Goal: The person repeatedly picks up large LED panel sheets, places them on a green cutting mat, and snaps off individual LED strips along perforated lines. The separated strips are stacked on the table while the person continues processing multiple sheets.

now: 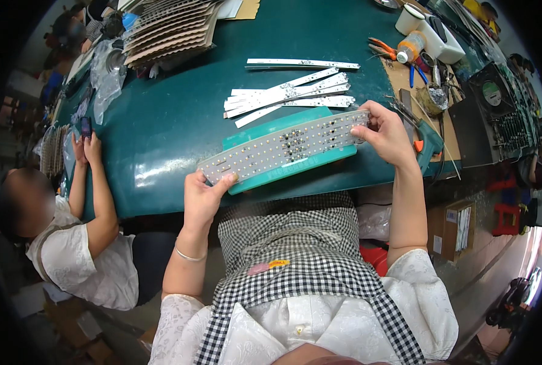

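Between my hands is a long white LED circuit board panel (265, 151), dotted with rows of small LEDs and dark components near its middle. My left hand (203, 196) is closed on its left end, the thumb on top. At the right end, higher in the view, my right hand (387, 132) pinches the panel with the thumb over its face. Below the panel lies a flat green plate (338, 156), partly hidden by it. Just beyond, several narrow white LED strips (289, 94) lie crossed in a loose pile on the green table.
Stacked boards (173, 30) stand at the far left, by a plastic bag (108, 79). On the right are orange-handled pliers (383, 47), an orange bottle (409, 47) and a green glue gun (428, 146). At left another person (88, 243) sits with a phone (86, 128).
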`<state>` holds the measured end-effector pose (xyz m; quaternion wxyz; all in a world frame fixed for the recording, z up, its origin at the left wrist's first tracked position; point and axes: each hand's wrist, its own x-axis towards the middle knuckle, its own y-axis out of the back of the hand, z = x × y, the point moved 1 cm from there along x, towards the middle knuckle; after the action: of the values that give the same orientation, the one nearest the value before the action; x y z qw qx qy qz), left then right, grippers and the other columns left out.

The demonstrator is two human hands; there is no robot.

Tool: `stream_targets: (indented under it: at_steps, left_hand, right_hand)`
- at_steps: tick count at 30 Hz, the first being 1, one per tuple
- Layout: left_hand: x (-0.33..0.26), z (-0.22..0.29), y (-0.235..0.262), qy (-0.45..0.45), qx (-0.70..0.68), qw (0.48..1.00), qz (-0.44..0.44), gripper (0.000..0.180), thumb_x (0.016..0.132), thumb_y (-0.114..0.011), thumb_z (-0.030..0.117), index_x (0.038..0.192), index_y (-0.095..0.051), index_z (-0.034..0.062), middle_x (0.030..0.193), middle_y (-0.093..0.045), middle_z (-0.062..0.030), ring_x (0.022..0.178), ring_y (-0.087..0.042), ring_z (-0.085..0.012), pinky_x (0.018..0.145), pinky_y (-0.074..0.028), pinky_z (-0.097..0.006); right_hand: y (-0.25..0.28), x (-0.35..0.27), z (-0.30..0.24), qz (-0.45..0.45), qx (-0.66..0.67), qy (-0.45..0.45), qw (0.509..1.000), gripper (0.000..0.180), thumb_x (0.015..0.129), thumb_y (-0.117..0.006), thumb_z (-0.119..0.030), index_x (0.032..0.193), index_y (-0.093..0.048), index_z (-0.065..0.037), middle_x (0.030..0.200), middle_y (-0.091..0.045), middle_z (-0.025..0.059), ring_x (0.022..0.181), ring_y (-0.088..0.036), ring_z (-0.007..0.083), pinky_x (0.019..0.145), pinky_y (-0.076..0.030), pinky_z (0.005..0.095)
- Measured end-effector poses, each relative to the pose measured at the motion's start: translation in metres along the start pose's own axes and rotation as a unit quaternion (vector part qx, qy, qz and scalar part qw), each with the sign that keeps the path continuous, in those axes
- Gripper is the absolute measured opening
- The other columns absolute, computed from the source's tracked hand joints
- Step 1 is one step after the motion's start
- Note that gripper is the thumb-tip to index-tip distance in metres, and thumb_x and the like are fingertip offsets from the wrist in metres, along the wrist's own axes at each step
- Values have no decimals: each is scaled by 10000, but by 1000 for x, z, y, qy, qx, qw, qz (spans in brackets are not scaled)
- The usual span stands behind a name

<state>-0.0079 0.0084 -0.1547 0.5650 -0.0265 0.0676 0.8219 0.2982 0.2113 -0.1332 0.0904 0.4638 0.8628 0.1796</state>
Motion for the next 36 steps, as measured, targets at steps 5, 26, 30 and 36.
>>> stream_targets:
  at_steps: [5,26,30,36]
  left_hand:
    - [9,0,1,15,-53,998,-21,228,804,-743,80,981,-670,-45,897,-698,-79,822,-627,-117,794,-502,-276]
    - [0,-15,-9,-148,32,986,66,289,756,-761,-9,1027,-674,-58,860,-707,-95,757,-654,-138,724,-518,-254]
    - [-5,-22,-16,-256,113,955,95,182,764,-722,-73,938,-703,-23,885,-719,-124,806,-680,-176,762,-532,-275]
    - [-5,-26,-19,-360,115,921,94,200,738,-702,-132,896,-683,-11,853,-714,-147,840,-708,-256,804,-568,-355]
  right_hand:
    - [-1,7,3,-10,3,-28,1000,231,790,-707,0,967,-559,-2,711,-562,-14,639,-488,39,567,-408,217]
    - [-4,-10,1,53,-33,119,991,232,704,-763,8,870,-602,7,747,-652,54,697,-631,98,647,-507,247]
    - [-10,-21,8,127,-77,195,969,188,674,-728,62,817,-617,10,770,-679,100,716,-676,155,660,-523,264]
    - [-18,-30,9,191,-91,258,943,193,642,-685,119,794,-651,5,758,-702,96,682,-688,168,633,-532,259]
